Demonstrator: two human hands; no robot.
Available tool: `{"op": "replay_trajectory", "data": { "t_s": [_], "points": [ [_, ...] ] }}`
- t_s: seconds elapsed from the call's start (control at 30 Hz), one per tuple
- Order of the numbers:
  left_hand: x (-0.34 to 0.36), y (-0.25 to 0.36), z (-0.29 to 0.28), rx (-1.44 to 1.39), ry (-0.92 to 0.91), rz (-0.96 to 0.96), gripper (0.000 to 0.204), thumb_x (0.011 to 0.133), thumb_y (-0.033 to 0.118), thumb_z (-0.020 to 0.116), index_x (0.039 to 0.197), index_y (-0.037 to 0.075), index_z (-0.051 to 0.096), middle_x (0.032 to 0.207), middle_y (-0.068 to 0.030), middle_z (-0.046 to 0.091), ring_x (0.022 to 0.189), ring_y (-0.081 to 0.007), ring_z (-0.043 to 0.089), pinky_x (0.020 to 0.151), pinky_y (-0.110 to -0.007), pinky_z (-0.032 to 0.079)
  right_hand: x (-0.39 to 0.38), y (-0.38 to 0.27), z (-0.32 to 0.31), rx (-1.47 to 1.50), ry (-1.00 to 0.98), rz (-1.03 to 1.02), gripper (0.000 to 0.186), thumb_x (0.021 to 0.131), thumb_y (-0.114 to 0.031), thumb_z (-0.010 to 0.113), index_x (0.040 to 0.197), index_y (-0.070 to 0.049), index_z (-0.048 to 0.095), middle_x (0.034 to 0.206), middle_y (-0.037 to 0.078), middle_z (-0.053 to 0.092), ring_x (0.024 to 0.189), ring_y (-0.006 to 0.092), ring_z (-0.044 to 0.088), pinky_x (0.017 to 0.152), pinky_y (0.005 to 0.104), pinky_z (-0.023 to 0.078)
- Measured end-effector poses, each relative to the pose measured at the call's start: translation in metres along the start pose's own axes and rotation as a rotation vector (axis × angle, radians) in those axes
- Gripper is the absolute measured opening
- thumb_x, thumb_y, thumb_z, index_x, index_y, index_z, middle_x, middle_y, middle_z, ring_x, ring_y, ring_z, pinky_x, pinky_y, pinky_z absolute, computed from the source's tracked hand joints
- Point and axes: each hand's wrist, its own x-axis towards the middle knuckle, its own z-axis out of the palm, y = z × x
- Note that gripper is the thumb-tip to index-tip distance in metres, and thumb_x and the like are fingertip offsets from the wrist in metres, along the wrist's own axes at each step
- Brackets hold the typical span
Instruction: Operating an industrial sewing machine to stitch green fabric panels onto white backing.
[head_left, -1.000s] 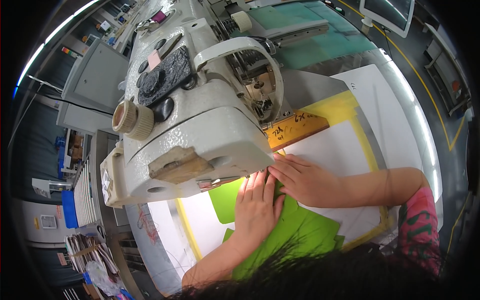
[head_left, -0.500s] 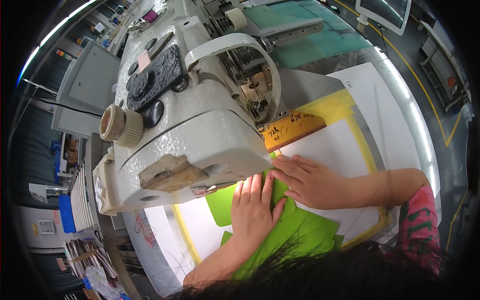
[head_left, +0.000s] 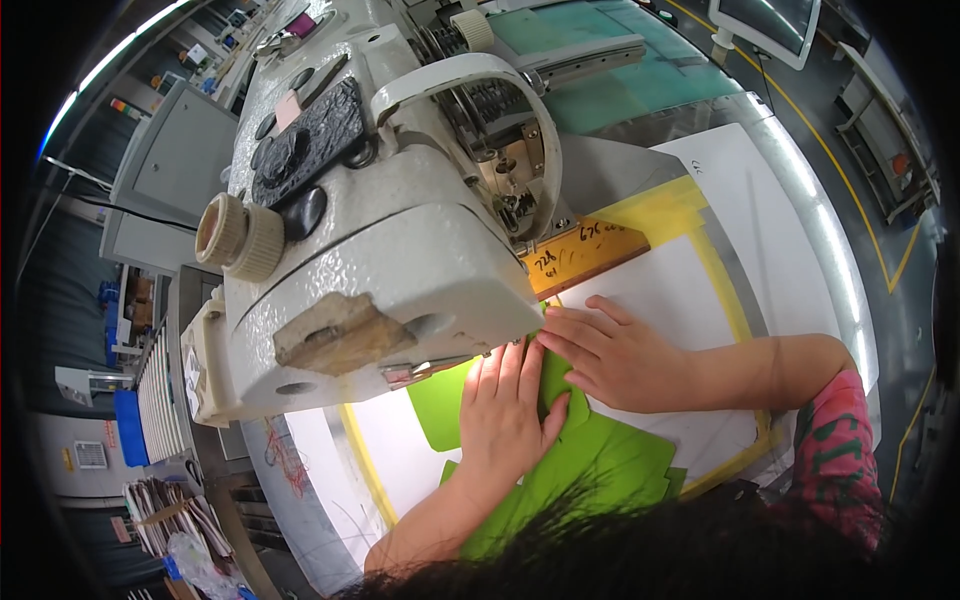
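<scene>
My left hand (head_left: 500, 420) lies palm down with straight fingers on green sheet material (head_left: 615, 470), its fingertips reaching under the front of the white industrial sewing machine head (head_left: 390, 280). Just to its right, my right hand (head_left: 620, 365) rests flat, fingers slightly bent and pointing left at the same green material near the machine head. An orange plate (head_left: 585, 255) with handwriting sits behind the fingers, beside the yellow-taped white work surface (head_left: 680, 285). The machine head hides the spot where the left fingertips and the material meet.
A translucent green board (head_left: 635, 85) and a monitor (head_left: 775, 30) are at the back right. On the left are a grey control box (head_left: 165, 170), a blue bin (head_left: 130, 428) and a pile of papers (head_left: 170, 510). A lit strip (head_left: 825, 240) edges the table's right side.
The view has shifted slightly, moving the machine a little leftward in the picture. Both hands keep much the same place on the green material, with only slight shifts of the fingers.
</scene>
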Motion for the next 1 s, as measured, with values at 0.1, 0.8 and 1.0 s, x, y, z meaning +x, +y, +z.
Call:
{"op": "replay_trajectory", "data": {
  "t_s": [0.1, 0.8, 1.0],
  "points": [
    [0.0023, 0.0003, 0.0015, 0.039, 0.002, -0.001, 0.061, 0.079, 0.033, 0.063, 0.127, -0.001, 0.047, 0.137, -0.0178, 0.045, 0.119, -0.0314, 0.047, 0.098, -0.041, 0.036, 0.0004, 0.0000, 0.0000, -0.057, -0.001, 0.050, 0.048, 0.084, -0.033, 0.057, 0.120, 0.000, 0.055, 0.131, 0.010, 0.047, 0.126, 0.0251, 0.038, 0.100, 0.0431, 0.034],
    [0.0009, 0.0006, 0.0092, 0.058, 0.037, -0.027, 0.061, 0.076, 0.034, 0.066, 0.126, 0.002, 0.052, 0.130, -0.0188, 0.048, 0.111, -0.0308, 0.052, 0.093, -0.039, 0.039, 0.0034, 0.0049, 0.0061, -0.109, 0.052, 0.038, 0.043, 0.084, -0.034, 0.059, 0.115, -0.004, 0.057, 0.124, 0.009, 0.051, 0.124, 0.0223, 0.041, 0.098, 0.0417, 0.033],
    [0.0018, 0.0005, 0.0063, 0.112, 0.035, -0.018, 0.061, 0.077, 0.037, 0.064, 0.126, 0.002, 0.052, 0.130, -0.0183, 0.048, 0.112, -0.0303, 0.052, 0.095, -0.040, 0.039, 0.0049, 0.0054, 0.0073, -0.085, 0.070, 0.041, 0.042, 0.083, -0.033, 0.059, 0.113, -0.004, 0.058, 0.123, 0.009, 0.051, 0.123, 0.0225, 0.041, 0.097, 0.0415, 0.034]
  ]
}}
